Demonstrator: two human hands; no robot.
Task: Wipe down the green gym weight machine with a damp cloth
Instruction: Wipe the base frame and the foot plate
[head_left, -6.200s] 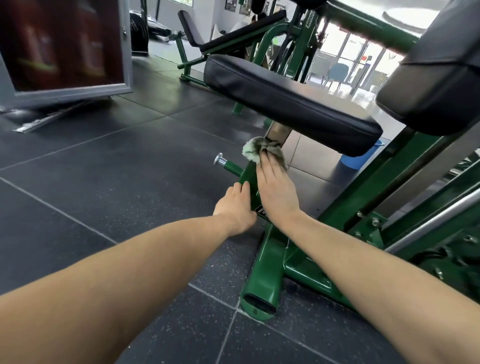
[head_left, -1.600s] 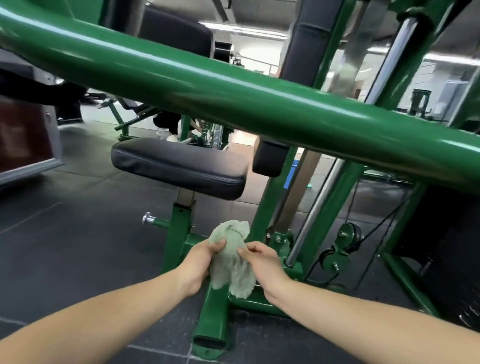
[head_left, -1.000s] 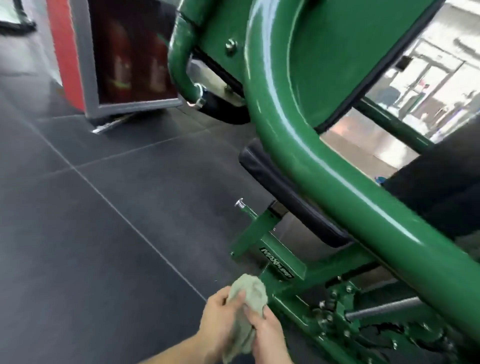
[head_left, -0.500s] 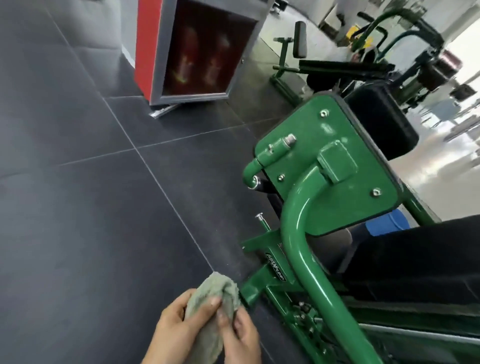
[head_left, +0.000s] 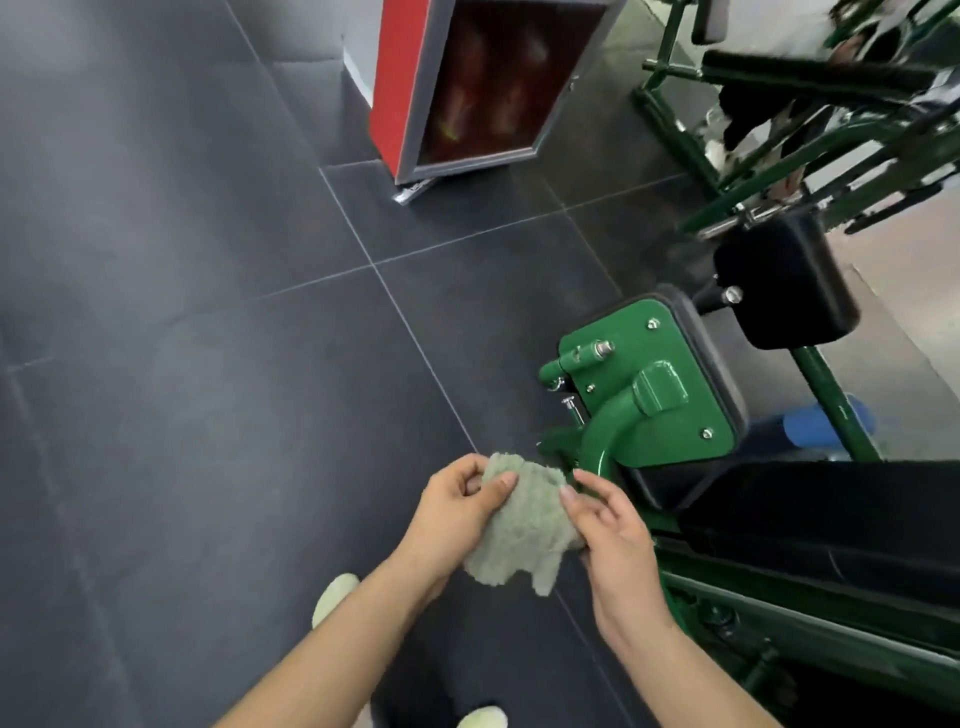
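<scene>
Both hands hold the pale green cloth (head_left: 524, 525) bunched in the air, just to the floor side of the green machine (head_left: 654, 400). The left hand (head_left: 457, 514) pinches its upper edge with curled fingers; the right hand (head_left: 613, 535) grips its other side. The cloth is not touching the machine's frame. 2 pale shoes (head_left: 332, 597) stand on the dark floor tiles (head_left: 208, 364) below the cloth.

Left hand (head_left: 451, 512): fingers curling, pinching the cloth (head_left: 524, 530). Right hand (head_left: 613, 538): fingers curling, gripping its opposite edge; both forearms extending forward.
</scene>
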